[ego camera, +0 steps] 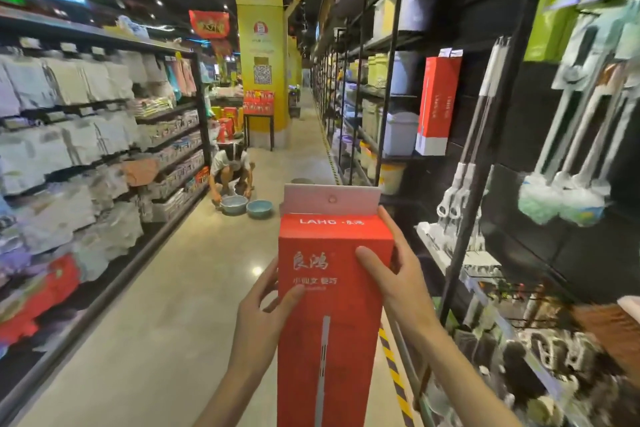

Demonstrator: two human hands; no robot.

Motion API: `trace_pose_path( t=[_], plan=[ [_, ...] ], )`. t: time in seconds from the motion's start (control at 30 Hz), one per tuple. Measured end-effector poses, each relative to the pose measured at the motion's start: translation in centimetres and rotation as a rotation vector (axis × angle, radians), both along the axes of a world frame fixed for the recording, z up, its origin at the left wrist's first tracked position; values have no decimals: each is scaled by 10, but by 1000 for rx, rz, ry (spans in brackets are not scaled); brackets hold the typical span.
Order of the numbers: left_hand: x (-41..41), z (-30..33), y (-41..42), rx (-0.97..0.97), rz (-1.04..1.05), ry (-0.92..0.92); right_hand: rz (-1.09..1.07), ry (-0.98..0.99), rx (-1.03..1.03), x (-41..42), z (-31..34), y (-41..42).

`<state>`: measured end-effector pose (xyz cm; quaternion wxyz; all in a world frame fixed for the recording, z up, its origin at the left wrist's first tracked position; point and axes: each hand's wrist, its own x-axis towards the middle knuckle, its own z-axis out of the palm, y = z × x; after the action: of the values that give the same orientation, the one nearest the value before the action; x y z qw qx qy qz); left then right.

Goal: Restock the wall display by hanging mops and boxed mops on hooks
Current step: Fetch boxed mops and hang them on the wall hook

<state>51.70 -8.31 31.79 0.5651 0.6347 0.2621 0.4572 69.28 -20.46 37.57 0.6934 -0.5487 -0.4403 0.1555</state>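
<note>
We hold the red boxed mop (332,291) upright mid-aisle, left hand (258,308) and right hand (398,274) fingers clamped on its sides, and risk missing the hook if its hang tab (332,199) bends.

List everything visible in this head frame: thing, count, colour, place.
boxed mop: 1, red with white hang tab, held upright at centre
hanging boxed mop: 1, red and white, on right wall display
hanging mops: several, white handles with pale green and white heads, right wall
storage bins: several, pale blue and yellow, right shelves
folded textiles: many, mostly white and pastel, left shelves
basins: 2, blue-grey, on aisle floor
crouching person: 1, by the basins
pillar: 1, yellow, aisle end
left hand: grips box's left edge
right hand: grips box's right edge
</note>
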Motion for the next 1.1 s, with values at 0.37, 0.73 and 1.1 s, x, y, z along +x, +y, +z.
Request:
trace_pose_path(
  t=[0.37,0.73,1.1],
  plan=[
    [160,26,257,21,-188,-72,-130,-49,40,147,24,241],
    [347,27,483,80,-251,-5,-176,-40,68,327,18,450],
    [567,32,669,19,-264,-35,-219,-92,42,548,20,635]
  ],
)
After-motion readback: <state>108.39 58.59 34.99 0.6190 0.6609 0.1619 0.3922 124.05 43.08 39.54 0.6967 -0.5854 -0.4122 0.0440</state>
